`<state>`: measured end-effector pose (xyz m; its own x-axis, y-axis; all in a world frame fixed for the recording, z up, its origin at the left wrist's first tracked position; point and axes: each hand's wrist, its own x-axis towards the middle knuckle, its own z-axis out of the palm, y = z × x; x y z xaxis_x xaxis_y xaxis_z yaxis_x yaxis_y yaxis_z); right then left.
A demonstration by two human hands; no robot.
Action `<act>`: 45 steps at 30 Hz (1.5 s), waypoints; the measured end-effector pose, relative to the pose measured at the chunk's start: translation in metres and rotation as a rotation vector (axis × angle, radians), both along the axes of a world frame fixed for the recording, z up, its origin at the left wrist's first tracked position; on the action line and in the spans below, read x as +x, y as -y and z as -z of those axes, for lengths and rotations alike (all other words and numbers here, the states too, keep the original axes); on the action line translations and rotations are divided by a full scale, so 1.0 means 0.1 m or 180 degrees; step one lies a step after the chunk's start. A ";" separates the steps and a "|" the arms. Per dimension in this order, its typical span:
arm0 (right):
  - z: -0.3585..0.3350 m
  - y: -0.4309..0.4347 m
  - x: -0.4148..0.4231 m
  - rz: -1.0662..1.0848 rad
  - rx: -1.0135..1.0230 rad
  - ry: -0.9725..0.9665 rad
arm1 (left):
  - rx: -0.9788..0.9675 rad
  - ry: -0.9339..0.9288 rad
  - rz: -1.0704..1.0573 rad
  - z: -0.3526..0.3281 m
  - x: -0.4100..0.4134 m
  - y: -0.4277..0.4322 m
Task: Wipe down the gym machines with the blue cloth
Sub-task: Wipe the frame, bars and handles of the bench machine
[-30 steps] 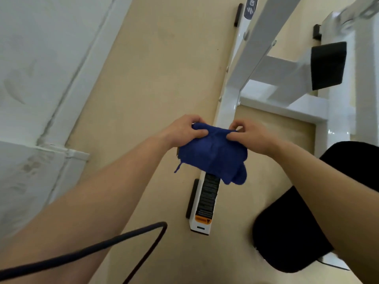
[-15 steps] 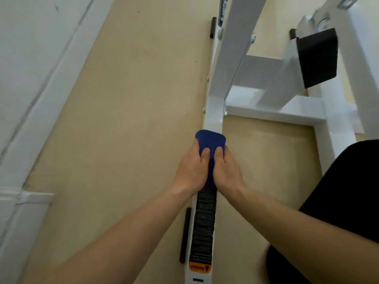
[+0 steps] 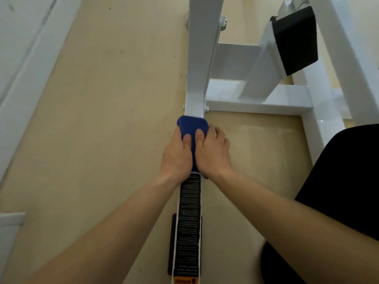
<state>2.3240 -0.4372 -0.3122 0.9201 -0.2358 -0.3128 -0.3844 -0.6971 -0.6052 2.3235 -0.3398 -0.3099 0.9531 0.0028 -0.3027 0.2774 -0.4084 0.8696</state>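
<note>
The blue cloth (image 3: 191, 125) is folded over the white floor bar (image 3: 195, 99) of the gym machine, just before the upright post. My left hand (image 3: 176, 156) grips the cloth and bar from the left side, thumb on top. From the right, my right hand (image 3: 213, 154) grips the same cloth and bar, with its thumb beside the left one. The rear part of the cloth is hidden under both hands. A black warning label (image 3: 189, 222) covers the bar behind my wrists.
White frame beams (image 3: 258, 103) branch off to the right, with a black pad (image 3: 295, 39) above them. A black seat (image 3: 344, 181) is at the right edge. A white wall and skirting (image 3: 30, 58) run along the left. A black rubber foot (image 3: 171, 242) sits under the bar.
One second ago both hands held the cloth spread in the air. Since then they have wrapped it over the floor bar and slid it forward towards the upright post.
</note>
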 end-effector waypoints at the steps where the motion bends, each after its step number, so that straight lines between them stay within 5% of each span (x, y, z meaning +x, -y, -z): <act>1: -0.02 -0.03 -0.14 0.0020 -0.0133 0.0175 | -0.0039 0.0003 -0.0001 0.00 -0.13 -0.03; 9: -0.02 -0.10 -0.08 0.0495 0.0647 0.0216 | 0.0128 -0.0054 0.0129 0.00 0.05 -0.03; 21: 0.01 -0.03 -0.41 0.0149 0.1390 0.0328 | 0.0225 0.0039 0.0147 -0.02 -0.24 -0.09; 35: -0.06 -0.01 0.05 0.0467 0.1018 0.0668 | 0.0657 0.0260 -0.0013 -0.15 0.28 0.03; 40: 0.04 0.13 0.58 -0.0240 0.0048 0.0859 | 0.0681 0.0272 0.0468 -0.13 0.80 0.06; 45: 0.08 0.25 0.82 -0.0210 -0.0320 0.0948 | 0.0717 0.0116 0.0622 -0.04 1.08 -0.01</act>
